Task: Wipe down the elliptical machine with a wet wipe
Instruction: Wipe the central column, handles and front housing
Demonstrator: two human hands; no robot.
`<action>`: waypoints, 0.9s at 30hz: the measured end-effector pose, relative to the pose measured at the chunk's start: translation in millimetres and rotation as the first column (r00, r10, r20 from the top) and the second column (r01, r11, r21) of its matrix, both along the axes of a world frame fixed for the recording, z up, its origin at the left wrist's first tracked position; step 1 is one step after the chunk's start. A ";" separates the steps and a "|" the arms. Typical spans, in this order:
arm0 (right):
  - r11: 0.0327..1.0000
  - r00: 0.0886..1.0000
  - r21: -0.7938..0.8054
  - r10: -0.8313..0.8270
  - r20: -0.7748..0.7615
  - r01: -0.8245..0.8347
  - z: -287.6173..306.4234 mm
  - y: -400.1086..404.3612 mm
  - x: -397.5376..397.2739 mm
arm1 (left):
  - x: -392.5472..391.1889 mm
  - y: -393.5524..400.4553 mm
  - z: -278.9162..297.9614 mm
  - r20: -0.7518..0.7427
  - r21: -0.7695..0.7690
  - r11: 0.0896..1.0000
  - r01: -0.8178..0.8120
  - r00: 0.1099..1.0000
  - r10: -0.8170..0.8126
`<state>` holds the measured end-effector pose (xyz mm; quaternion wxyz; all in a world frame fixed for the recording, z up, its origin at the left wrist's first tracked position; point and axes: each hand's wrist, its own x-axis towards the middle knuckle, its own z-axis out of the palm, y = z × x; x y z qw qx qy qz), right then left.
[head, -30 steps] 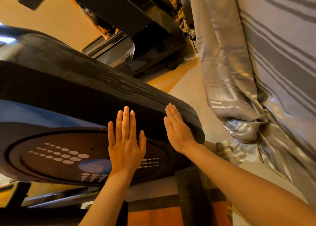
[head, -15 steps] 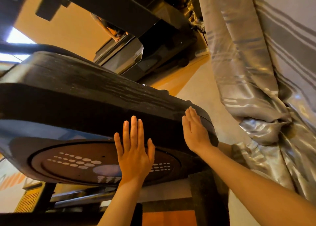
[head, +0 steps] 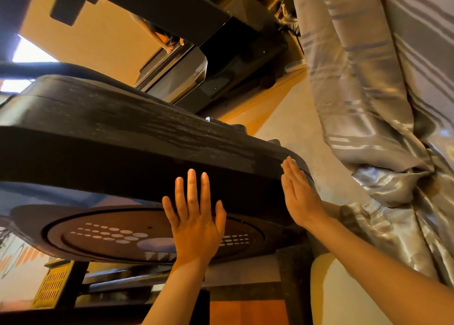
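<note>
Against the elliptical machine's housing [head: 127, 157] I hold my left hand [head: 194, 224], fingers spread, and my right hand [head: 298, 197], fingers together; no wet wipe shows, so I should fetch one first.

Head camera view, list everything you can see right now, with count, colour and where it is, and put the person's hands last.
Elliptical machine housing: one, black, streaked with dust, fills the left and centre.
Flywheel disc: one, dark with pale dots, on the housing's lower side.
Curtain: one, silvery grey with stripes, bunched along the right.
Second dark machine: one, black, behind the housing at the top centre.
Floor: pale with an orange strip, between the machines and the curtain.
Wet wipe: none visible.
Left hand: open, flat on the housing's side, overlapping the disc.
Right hand: open, flat against the housing's rounded end.
</note>
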<state>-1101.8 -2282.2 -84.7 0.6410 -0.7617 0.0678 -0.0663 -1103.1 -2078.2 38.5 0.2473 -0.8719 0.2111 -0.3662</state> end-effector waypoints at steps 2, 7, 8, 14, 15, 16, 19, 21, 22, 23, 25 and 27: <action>0.999 0.999 0.034 -0.016 -0.031 0.017 4.8 3.3 2.0 | 1.0 0.1 0.3 0.005 0.000 1.000 0.001 1.000 -0.001; 0.999 0.991 -0.003 0.043 0.124 -0.043 50.2 21.2 14.2 | 1.0 -0.1 -0.9 0.006 -0.008 1.000 0.001 1.000 -0.001; 0.997 0.982 -0.031 0.069 0.176 -0.064 60.9 26.3 14.6 | 1.0 0.2 -1.0 0.008 -0.007 1.000 0.002 1.000 -0.002; 0.979 0.917 -0.140 0.191 0.351 -0.150 62.9 28.1 2.7 | 2.8 0.7 -1.9 0.020 -0.008 1.000 0.011 1.000 -0.011; 0.982 0.928 -0.128 0.173 0.329 -0.138 54.2 24.8 1.4 | 3.0 0.2 -2.2 0.024 -0.006 1.000 0.009 1.000 -0.009; 0.988 0.950 -0.093 0.141 0.279 -0.120 45.9 21.6 -0.2 | 3.0 -0.2 -2.5 0.027 -0.005 1.000 0.007 1.000 -0.007; 0.998 0.997 -0.023 0.055 0.063 -0.053 27.5 15.8 -2.5 | 2.5 -0.6 -3.2 0.037 -0.008 1.000 0.002 0.999 -0.002; 0.999 0.999 -0.027 0.031 -0.017 -0.032 26.8 14.7 -1.4 | 2.5 -1.2 -3.0 0.040 -0.002 1.000 0.002 0.999 -0.002; 0.999 0.999 -0.021 0.025 -0.032 -0.026 30.9 15.2 0.8 | 2.7 -1.5 -2.4 0.039 -0.003 1.000 0.003 0.999 -0.003; 0.999 0.999 -0.020 0.026 -0.030 -0.026 37.1 16.7 3.6 | 2.7 -2.1 -1.6 0.038 -0.007 1.000 0.004 0.999 -0.004; 0.998 0.998 -0.050 0.047 0.031 -0.045 56.4 25.3 9.0 | 0.7 -4.0 -0.5 0.032 -0.022 1.000 0.007 0.999 -0.007; 0.993 0.988 -0.092 0.087 0.128 -0.076 79.3 38.1 13.1 | -2.4 -4.5 1.1 0.016 -0.041 0.999 0.020 1.000 -0.020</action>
